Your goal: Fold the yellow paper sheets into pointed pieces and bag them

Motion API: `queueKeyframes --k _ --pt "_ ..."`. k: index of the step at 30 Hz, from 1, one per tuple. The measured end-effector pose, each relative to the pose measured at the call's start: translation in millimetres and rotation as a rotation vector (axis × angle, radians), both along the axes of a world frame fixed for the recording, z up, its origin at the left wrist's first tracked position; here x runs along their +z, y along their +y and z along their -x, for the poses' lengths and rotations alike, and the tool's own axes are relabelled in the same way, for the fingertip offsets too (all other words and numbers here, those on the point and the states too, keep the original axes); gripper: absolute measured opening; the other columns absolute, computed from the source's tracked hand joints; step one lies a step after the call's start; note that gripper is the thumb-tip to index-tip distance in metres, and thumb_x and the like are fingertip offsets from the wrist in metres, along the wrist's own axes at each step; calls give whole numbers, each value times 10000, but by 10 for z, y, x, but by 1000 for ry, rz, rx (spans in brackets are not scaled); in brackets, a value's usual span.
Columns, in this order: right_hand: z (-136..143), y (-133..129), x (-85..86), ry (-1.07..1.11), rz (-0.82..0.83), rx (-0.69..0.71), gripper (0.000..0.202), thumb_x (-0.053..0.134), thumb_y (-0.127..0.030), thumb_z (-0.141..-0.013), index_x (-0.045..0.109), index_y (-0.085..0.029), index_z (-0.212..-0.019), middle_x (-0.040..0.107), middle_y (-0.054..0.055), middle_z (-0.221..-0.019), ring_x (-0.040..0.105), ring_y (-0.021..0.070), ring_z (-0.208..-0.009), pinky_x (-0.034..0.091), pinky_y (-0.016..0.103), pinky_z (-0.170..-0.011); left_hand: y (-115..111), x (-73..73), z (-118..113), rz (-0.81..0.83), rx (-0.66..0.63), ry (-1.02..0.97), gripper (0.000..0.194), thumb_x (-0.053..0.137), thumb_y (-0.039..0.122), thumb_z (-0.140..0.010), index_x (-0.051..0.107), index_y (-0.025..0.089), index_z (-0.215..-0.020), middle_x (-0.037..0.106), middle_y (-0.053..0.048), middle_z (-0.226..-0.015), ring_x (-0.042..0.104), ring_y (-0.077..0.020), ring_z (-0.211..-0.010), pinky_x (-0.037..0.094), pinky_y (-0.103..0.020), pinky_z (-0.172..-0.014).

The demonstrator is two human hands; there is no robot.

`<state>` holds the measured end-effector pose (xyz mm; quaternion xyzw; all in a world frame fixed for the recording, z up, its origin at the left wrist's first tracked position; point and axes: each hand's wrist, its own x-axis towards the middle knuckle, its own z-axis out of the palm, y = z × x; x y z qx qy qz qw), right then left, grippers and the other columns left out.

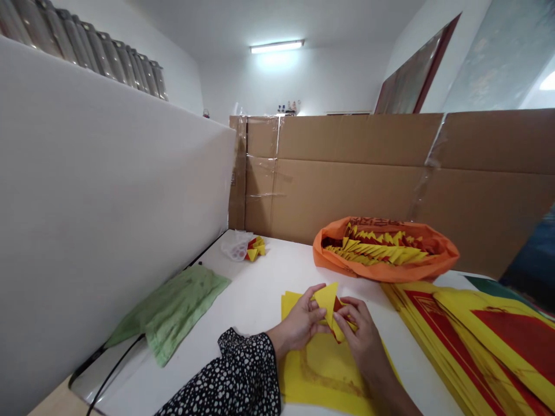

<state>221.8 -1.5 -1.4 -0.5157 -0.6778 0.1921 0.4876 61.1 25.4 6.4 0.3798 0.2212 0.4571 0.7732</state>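
Note:
A small folded piece of yellow and red paper (328,303) is held up between my two hands, over yellow sheets (321,387) lying on the white table (247,306). My left hand (301,323) pinches its left side with thumb and fingers. On the right side, my right hand (358,329) grips the piece by its red and yellow folds. The fingers of both hands partly cover the lower part of the piece.
Behind my hands to the right sits an orange bag (385,276) full of folded yellow pieces. Stacked yellow and red sheets (446,341) lie at right. A green cloth (177,309), a black cable and a clear plastic bag (235,247) are at left. Cardboard (347,185) stands behind.

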Motion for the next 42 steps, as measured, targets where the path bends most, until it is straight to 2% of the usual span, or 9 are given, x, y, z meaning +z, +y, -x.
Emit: queueKeyframes --k 4,9,16,21,26,31,33,37,42 --pt "1 -9 24 -67 23 67 282 514 -413 -895 635 -222 -726 515 86 -1148 496 274 -1137 410 420 -976 -17 -10 -24 49 27 89 834 859 230 -607 464 272 -1339 481 51 -793 529 -73 -626 451 -191 -565" --pt "-60 2 43 -61 48 9 244 517 -438 -881 630 -226 -842 502 86 -1186 483 270 -1185 416 400 -980 6 45 -5 61 122 40 853 851 254 -593 426 247 -1333 561 11 -861 596 -144 -753 500 -264 -661" --pt "-98 14 0 -31 102 9 299 542 -472 -863 608 -214 -729 549 76 -1097 557 250 -1078 456 348 -900 -7 77 -9 43 111 82 866 837 281 -604 404 264 -1353 555 15 -864 568 -116 -699 452 -230 -611" --pt "-58 -6 -29 -21 136 22 313 554 -513 -849 591 -216 -757 599 60 -934 613 224 -898 499 289 -694 -22 72 -25 26 148 170 954 820 216 -577 353 292 -1406 487 53 -819 481 -63 -599 368 -183 -541" --pt "-82 -14 -124 100 266 -125 439 661 -605 -689 537 -234 -889 667 46 -890 664 247 -855 526 293 -676 -32 -38 -47 -38 228 319 1034 806 170 -582 283 262 -1469 474 64 -768 407 -44 -537 308 -174 -508" --pt "-138 10 -195 121 359 -150 555 718 -640 -541 548 -242 -888 690 53 -840 681 280 -824 523 308 -631 -47 -72 -62 -136 160 321 1185 811 74 -500 204 226 -1507 587 -11 -903 550 -113 -685 417 -204 -592" --pt "-145 12 -217 172 391 -109 552 720 -623 -566 538 -243 -921 676 29 -771 672 247 -698 494 296 -548 -47 -69 -57 -130 186 299 1171 802 70 -498 220 230 -1502 609 -42 -976 584 -138 -737 442 -217 -616" --pt "-103 -4 -181 338 417 117 433 638 -551 -733 493 -234 -991 592 -37 -595 600 189 -502 447 282 -468 -10 -70 -12 -93 218 220 1163 810 113 -531 187 222 -1508 637 -57 -998 606 -151 -755 464 -234 -649" --pt "28 16 50 212 343 132 328 583 -480 -808 484 -243 -1011 578 -53 -622 588 168 -474 430 263 -449 100 -5 70 -95 242 245 1185 809 162 -580 92 298 -1514 611 -33 -970 604 -142 -699 470 -252 -624"
